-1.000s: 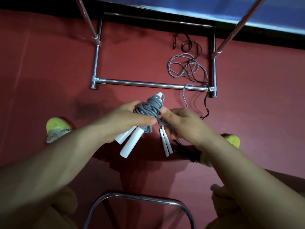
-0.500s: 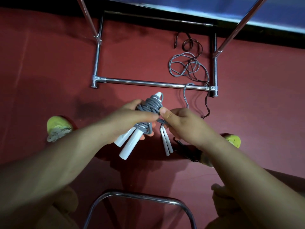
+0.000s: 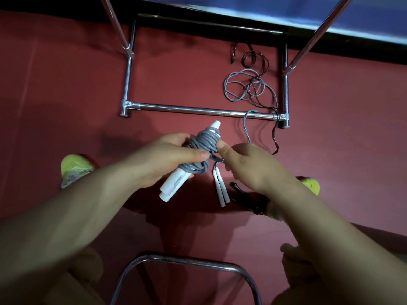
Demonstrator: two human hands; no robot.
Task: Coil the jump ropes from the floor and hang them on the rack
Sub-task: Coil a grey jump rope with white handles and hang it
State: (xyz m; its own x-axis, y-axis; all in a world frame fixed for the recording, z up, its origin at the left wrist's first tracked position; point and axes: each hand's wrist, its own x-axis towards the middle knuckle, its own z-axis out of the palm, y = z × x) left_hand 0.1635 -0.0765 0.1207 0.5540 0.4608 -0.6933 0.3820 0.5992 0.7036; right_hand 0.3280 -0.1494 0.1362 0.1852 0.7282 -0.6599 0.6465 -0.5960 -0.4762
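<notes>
Red floor (image 3: 66, 84); both hands (image 3: 167, 157) gripping coiled grey rope (image 3: 203, 143).

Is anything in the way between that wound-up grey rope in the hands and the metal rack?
Nothing visible blocks it. The left hand grips the coiled grey rope, the right hand pinches its cord, and only open floor lies before the rack's low bar. Its hanging rail is out of view.

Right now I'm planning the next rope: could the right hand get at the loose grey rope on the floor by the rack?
Probably not yet: the right hand is pinching the coiled grey rope that the left hand grips. The loose grey rope lies uncovered beyond the rack's base bar.
</notes>
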